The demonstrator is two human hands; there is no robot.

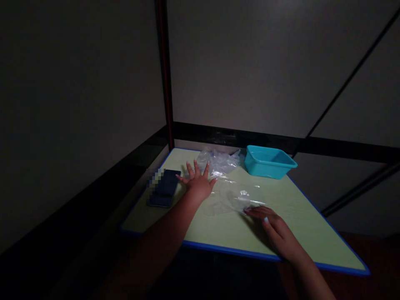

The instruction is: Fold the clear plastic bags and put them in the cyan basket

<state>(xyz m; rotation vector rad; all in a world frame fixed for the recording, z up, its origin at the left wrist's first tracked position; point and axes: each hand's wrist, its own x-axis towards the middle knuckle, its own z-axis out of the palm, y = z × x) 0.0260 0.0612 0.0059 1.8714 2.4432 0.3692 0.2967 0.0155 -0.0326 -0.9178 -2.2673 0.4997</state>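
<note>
A clear plastic bag lies spread out on the pale yellow-green table. My left hand is open with its fingers spread, beside the bag's left end and just in front of a crumpled heap of clear plastic bags. Whether its palm touches the table or the plastic is hard to tell. My right hand is at the near edge of the flat bag, fingers stretched out and fingertips at the plastic. Nothing shows gripped in either hand.
At the back right of the table stands a turquoise plastic basin. A dark phone or tablet lies at the left edge, partly blurred out. Blue edging rims the table, and walls rise behind it and on the left.
</note>
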